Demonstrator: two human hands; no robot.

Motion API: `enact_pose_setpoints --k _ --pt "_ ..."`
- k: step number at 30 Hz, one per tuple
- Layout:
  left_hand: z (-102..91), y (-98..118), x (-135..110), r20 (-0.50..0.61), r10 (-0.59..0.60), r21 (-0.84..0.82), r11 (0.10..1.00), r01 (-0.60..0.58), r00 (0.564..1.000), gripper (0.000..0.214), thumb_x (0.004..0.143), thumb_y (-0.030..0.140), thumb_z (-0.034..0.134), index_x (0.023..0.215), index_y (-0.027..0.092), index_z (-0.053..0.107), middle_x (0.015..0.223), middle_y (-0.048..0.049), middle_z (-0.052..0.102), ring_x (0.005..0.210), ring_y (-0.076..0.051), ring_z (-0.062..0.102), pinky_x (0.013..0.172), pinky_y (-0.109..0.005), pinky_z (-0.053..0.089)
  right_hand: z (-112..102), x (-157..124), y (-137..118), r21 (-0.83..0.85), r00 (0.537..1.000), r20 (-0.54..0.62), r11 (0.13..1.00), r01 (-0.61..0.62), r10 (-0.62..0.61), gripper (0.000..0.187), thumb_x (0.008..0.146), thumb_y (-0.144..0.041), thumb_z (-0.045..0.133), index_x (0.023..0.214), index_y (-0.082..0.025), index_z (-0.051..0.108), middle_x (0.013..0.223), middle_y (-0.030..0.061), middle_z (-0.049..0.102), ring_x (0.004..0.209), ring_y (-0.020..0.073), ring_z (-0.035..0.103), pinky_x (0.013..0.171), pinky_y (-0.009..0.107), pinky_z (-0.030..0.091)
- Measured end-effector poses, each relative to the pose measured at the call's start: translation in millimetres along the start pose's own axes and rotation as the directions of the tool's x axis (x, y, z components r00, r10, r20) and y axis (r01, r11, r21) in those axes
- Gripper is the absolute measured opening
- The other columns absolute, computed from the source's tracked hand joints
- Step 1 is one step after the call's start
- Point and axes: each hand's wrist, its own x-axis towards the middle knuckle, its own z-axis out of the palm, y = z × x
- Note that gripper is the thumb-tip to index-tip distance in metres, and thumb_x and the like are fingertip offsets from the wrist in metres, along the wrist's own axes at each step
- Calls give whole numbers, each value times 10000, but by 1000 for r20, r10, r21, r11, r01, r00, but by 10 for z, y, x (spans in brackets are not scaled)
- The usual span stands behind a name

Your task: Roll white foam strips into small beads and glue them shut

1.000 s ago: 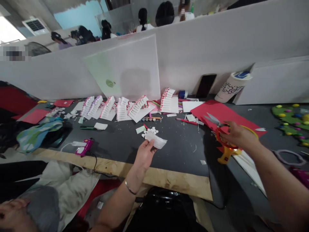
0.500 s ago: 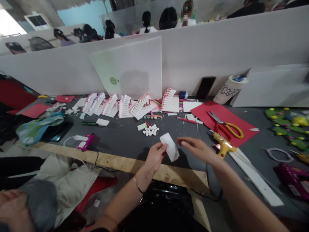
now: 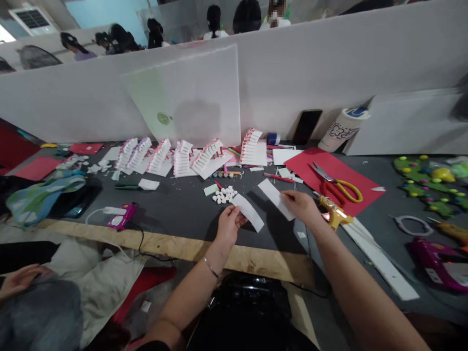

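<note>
My left hand (image 3: 229, 224) pinches a curved white paper strip (image 3: 250, 213) above the dark tabletop. Between the fingers of my right hand (image 3: 300, 204) is a second white paper strip (image 3: 272, 193), held apart from the first and slanting down to the right. Just beyond my left hand lies a pile of small white pieces (image 3: 225, 195), beside a pale green slip (image 3: 210, 189). Farther back stands a row of white cards with folded rows of pink- and red-tipped sticks (image 3: 207, 157).
Scissors with yellow and red handles (image 3: 338, 184) lie on red paper (image 3: 303, 161) at right, near a yellow glue gun (image 3: 333, 213). Behind are a phone (image 3: 307, 130) and a paper cup (image 3: 341, 130). A purple device with a cable (image 3: 123, 216) sits at left; another person's hand (image 3: 24, 280) shows there.
One white paper piece was in my left hand while my right hand was empty. Now each hand holds a strip, spread apart. The view has shifted slightly.
</note>
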Motion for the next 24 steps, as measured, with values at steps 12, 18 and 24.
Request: enact_pose_setpoints --k 12,18,24 --pt "153 138 253 48 155 20 988 -156 987 279 672 250 790 837 169 580 794 -20 671 726 -142 651 812 -316 512 379 -49 -286 13 943 261 978 210 -206 314 913 -414 511 863 -175 707 722 56 707 657 188 622 650 305 444" --pt "-49 206 179 505 585 629 254 -735 635 374 757 239 766 1117 259 667 1313 -91 603 1307 -279 478 1152 -428 264 279 -135 -298 -447 830 160 710 543 -534 310 979 -209 440 826 -164 706 792 106 695 802 215 573 830 364 339" --pt "-111 22 279 814 171 558 -490 -669 555 185 922 192 562 1072 223 666 1069 -73 686 1086 -232 585 1004 -434 398 397 -312 -178 -523 691 195 522 674 -696 199 951 -167 532 868 -188 712 802 52 699 785 193 532 780 334 328"
